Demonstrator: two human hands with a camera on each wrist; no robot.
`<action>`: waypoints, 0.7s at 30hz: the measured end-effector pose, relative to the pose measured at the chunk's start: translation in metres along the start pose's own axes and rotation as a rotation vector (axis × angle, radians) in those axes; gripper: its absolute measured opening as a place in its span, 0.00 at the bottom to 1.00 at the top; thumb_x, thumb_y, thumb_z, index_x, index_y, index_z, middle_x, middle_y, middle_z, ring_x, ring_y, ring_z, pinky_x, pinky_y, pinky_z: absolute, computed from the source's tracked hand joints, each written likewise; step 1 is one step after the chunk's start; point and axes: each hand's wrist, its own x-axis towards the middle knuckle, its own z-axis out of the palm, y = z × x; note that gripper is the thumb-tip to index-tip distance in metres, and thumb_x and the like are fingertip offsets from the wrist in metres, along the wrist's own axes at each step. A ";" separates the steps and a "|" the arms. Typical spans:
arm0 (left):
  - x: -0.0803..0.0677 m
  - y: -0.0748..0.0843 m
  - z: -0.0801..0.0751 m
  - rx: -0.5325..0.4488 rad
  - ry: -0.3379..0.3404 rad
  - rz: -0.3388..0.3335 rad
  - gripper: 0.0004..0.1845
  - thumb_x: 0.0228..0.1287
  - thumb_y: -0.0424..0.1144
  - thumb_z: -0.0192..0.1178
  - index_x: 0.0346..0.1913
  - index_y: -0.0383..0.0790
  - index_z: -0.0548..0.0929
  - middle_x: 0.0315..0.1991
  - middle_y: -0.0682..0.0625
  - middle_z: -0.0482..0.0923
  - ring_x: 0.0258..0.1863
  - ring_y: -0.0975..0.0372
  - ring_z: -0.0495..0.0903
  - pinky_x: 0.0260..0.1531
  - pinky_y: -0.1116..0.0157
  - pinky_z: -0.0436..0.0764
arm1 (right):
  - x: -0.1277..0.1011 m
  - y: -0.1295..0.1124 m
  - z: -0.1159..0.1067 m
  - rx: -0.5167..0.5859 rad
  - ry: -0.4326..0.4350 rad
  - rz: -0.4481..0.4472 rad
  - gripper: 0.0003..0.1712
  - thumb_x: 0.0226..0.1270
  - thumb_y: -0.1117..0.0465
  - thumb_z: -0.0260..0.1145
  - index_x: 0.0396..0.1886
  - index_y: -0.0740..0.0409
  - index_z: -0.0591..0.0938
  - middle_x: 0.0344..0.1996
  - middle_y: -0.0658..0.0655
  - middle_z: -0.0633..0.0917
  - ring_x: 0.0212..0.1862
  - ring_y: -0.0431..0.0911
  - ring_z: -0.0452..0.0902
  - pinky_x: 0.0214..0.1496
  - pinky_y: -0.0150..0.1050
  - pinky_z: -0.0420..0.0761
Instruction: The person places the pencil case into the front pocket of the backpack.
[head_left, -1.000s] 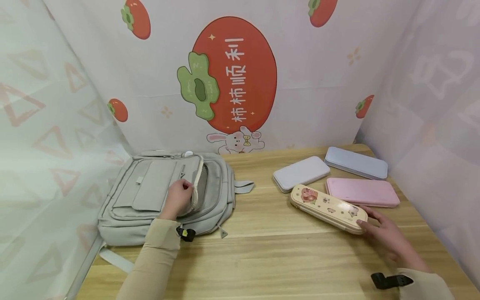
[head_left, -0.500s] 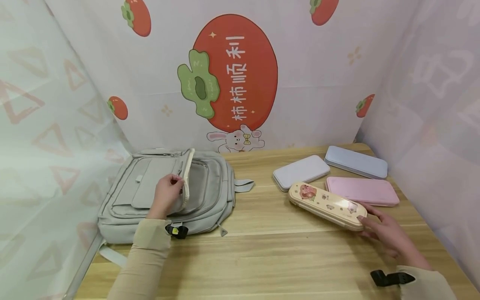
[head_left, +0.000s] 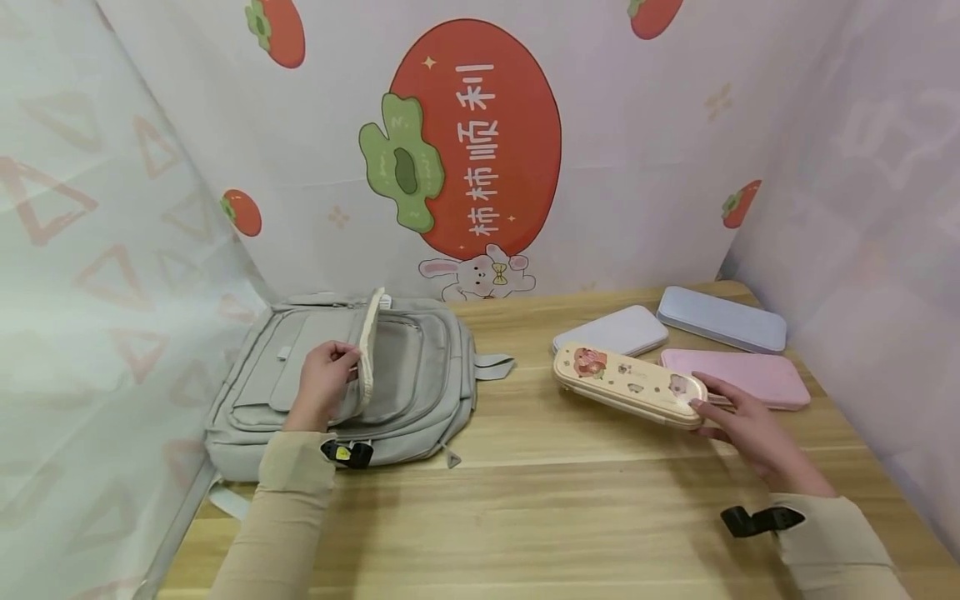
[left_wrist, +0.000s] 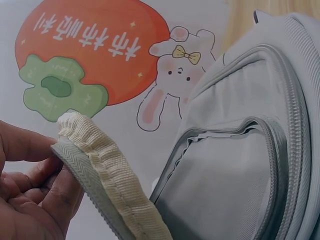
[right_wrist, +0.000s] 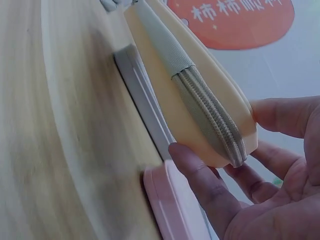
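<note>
A grey backpack (head_left: 420,367) lies flat on the left of the table. My left hand (head_left: 324,379) pinches the cream-bound edge of its front pocket flap (left_wrist: 112,175) and holds it up, so the pocket gapes on the right side. In the left wrist view, thumb and fingers grip the zipped edge. My right hand (head_left: 753,429) holds the near end of a yellow pencil case (head_left: 630,385) with animal pictures on its lid. The right wrist view shows the case's zipper end between thumb and fingers, raised off the table.
Behind the yellow case lie a white case (head_left: 618,329), a blue case (head_left: 722,318) and a pink case (head_left: 750,377). A printed cloth wall (head_left: 637,167) rises at the table's back, with more cloth at both sides. A grey strap (head_left: 493,367) sticks out from the backpack.
My left hand has pulled the pocket flap up and to the left, opening the pocket wider. My right hand has lifted the yellow pencil case and carried it a little left.
</note>
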 end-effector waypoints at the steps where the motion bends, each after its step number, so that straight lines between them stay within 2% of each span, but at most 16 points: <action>1: 0.000 0.001 -0.001 -0.007 0.001 0.001 0.12 0.81 0.35 0.52 0.54 0.27 0.75 0.47 0.42 0.76 0.40 0.63 0.79 0.46 0.64 0.83 | 0.004 -0.004 0.004 0.001 -0.006 0.001 0.38 0.83 0.63 0.57 0.81 0.70 0.51 0.70 0.72 0.58 0.44 0.33 0.77 0.46 0.37 0.86; 6: 0.000 0.005 -0.001 -0.056 -0.015 0.012 0.10 0.80 0.32 0.53 0.51 0.26 0.76 0.41 0.46 0.77 0.35 0.67 0.79 0.38 0.70 0.82 | 0.019 -0.016 0.023 0.032 -0.047 -0.014 0.37 0.82 0.66 0.55 0.80 0.73 0.50 0.74 0.74 0.52 0.45 0.34 0.77 0.45 0.38 0.86; 14: -0.003 0.011 0.007 -0.098 -0.051 0.040 0.07 0.80 0.30 0.53 0.48 0.26 0.76 0.38 0.49 0.77 0.35 0.67 0.79 0.35 0.71 0.82 | 0.037 -0.027 0.051 0.048 -0.068 -0.040 0.34 0.80 0.69 0.57 0.79 0.72 0.57 0.73 0.73 0.56 0.43 0.36 0.77 0.45 0.41 0.87; 21: -0.007 0.014 0.009 -0.105 -0.050 0.048 0.06 0.79 0.29 0.53 0.46 0.26 0.76 0.36 0.50 0.77 0.35 0.67 0.78 0.34 0.72 0.81 | 0.049 -0.036 0.073 0.048 -0.143 -0.069 0.36 0.80 0.70 0.56 0.80 0.71 0.54 0.75 0.77 0.52 0.45 0.39 0.79 0.45 0.43 0.87</action>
